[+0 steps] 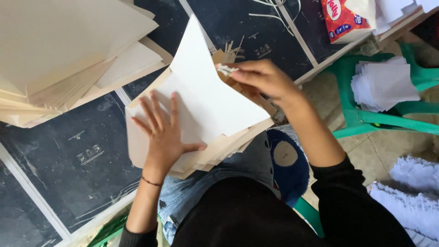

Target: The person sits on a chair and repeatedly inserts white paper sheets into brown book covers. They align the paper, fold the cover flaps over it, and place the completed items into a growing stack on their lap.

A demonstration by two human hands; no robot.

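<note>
A stack of cream paper sheets (219,148) lies at the dark table's near edge, over my lap. My left hand (162,132) presses flat on it, fingers spread. The top white sheet (206,91) stands lifted and tilted up. My right hand (263,77) is above the sheet's right side, fingers pinched on a small white crumpled wad (226,69) that touches the sheet's edge.
A large pile of cream sheets (68,50) fills the table's far left. The dark tabletop (77,155) has pale strips across it. A green plastic chair (375,119) at right holds white papers (384,84). More white paper stacks (411,192) lie lower right; a red packet (340,18) sits top right.
</note>
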